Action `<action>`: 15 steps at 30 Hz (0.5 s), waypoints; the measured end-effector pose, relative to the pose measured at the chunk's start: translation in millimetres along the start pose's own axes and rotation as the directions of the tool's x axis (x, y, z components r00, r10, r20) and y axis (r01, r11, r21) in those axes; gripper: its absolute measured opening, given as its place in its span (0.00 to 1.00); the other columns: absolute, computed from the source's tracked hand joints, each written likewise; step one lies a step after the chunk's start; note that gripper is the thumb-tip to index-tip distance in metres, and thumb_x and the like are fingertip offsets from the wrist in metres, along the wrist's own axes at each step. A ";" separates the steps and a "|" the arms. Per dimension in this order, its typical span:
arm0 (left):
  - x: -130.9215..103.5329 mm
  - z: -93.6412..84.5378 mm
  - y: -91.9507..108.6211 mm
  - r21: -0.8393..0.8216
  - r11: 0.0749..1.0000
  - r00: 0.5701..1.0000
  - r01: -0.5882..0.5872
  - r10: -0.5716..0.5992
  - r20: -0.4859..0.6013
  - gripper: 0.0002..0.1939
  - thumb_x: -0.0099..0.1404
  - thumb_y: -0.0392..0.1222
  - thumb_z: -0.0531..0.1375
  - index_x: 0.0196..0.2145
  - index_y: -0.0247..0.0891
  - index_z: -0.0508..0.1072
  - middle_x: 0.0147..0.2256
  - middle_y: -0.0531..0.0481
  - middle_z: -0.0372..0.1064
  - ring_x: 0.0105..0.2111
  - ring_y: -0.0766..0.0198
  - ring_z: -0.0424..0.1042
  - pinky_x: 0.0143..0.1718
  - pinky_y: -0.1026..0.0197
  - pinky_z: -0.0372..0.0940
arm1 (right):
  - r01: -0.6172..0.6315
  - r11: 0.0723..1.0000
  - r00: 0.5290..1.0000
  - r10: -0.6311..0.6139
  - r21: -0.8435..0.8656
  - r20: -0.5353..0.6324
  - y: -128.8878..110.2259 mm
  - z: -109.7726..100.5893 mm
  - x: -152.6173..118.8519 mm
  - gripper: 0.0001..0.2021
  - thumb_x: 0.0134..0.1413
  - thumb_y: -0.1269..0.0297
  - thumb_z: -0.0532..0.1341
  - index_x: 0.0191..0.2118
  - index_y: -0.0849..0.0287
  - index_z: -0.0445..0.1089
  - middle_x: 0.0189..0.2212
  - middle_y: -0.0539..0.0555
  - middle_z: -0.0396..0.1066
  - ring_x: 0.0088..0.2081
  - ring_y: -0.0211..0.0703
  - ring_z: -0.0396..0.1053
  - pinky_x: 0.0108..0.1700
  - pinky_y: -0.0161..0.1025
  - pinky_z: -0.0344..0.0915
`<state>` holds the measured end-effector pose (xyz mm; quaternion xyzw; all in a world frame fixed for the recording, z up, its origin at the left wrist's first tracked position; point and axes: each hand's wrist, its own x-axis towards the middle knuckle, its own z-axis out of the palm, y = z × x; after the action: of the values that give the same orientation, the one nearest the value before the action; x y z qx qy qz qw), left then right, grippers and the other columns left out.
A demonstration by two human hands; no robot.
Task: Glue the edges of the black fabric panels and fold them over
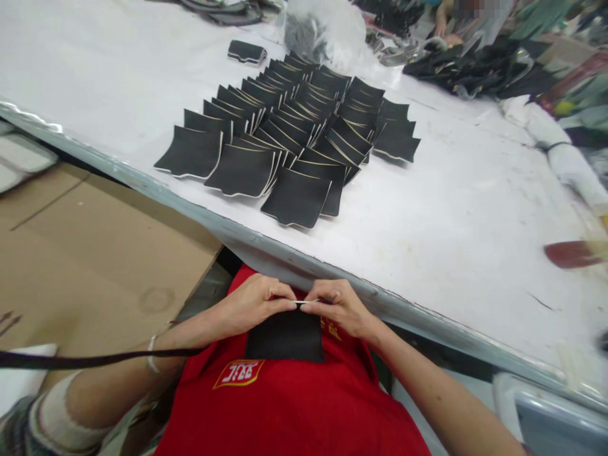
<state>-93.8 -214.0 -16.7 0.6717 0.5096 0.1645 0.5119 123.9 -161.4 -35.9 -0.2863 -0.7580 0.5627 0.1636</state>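
Between my two hands is a black leather-like panel (287,339) with a pale edge, lying against the red apron (294,405) over my lap. My left hand (259,304) pinches its upper edge between thumb and fingers. Close beside it, my right hand (339,307) pinches the same edge, thumb underneath and fingers on top. The fingertips of both hands almost meet at a short whitish strip of that edge. Just ahead, overlapping rows of similar black panels (297,196) lie on the white table, slightly curled, with pale rims.
The white table (475,221) has its front edge right before me. At its back are a folded black piece (247,52), a clear plastic bag (327,31) and a dark heap (475,66). Cardboard (95,253) is at left. A co-worker's hand (441,22) shows at the far side.
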 end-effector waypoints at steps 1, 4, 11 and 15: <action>1.8 1.6 1.7 0.017 1.000 1.000 -0.013 0.013 -0.008 0.13 0.67 0.44 0.57 0.35 0.37 0.80 0.32 0.51 0.77 0.33 0.64 0.72 0.35 0.67 0.59 | 0.003 1.000 1.000 -0.003 -0.007 -0.013 -0.2 0.3 -0.2 0.18 0.59 0.49 0.62 0.29 0.60 0.77 0.25 0.50 0.71 0.28 0.39 0.67 0.31 0.35 0.60; 2.8 4.2 1.5 0.027 0.999 0.998 -0.037 0.038 -0.044 0.13 0.67 0.43 0.56 0.32 0.36 0.79 0.29 0.52 0.74 0.30 0.66 0.70 0.32 0.67 0.58 | 0.009 0.999 0.999 -0.010 -0.034 -0.042 -2.0 1.4 -3.2 0.17 0.60 0.51 0.61 0.29 0.59 0.77 0.25 0.50 0.70 0.28 0.39 0.67 0.31 0.36 0.59; -22.7 -12.0 -23.9 -0.194 0.981 0.996 0.022 -0.037 -0.077 0.14 0.64 0.46 0.60 0.33 0.33 0.79 0.27 0.52 0.73 0.28 0.67 0.68 0.30 0.68 0.58 | -0.107 0.994 0.989 0.105 -0.018 -0.107 3.3 1.8 -6.1 0.19 0.59 0.49 0.60 0.24 0.57 0.74 0.23 0.52 0.70 0.27 0.43 0.67 0.30 0.38 0.60; -33.7 -19.7 -32.7 -0.253 0.967 0.975 0.006 -0.062 -0.213 0.15 0.63 0.48 0.61 0.31 0.32 0.79 0.24 0.52 0.70 0.26 0.68 0.64 0.29 0.67 0.57 | -0.093 0.996 0.989 0.093 0.002 -0.113 -3.1 1.3 5.4 0.21 0.56 0.47 0.60 0.21 0.56 0.74 0.21 0.52 0.69 0.25 0.45 0.67 0.29 0.39 0.60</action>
<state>-139.7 -234.0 -26.2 0.5705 0.5496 0.2919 0.5361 118.2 -159.6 -33.7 -0.3529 -0.7344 0.5513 0.1793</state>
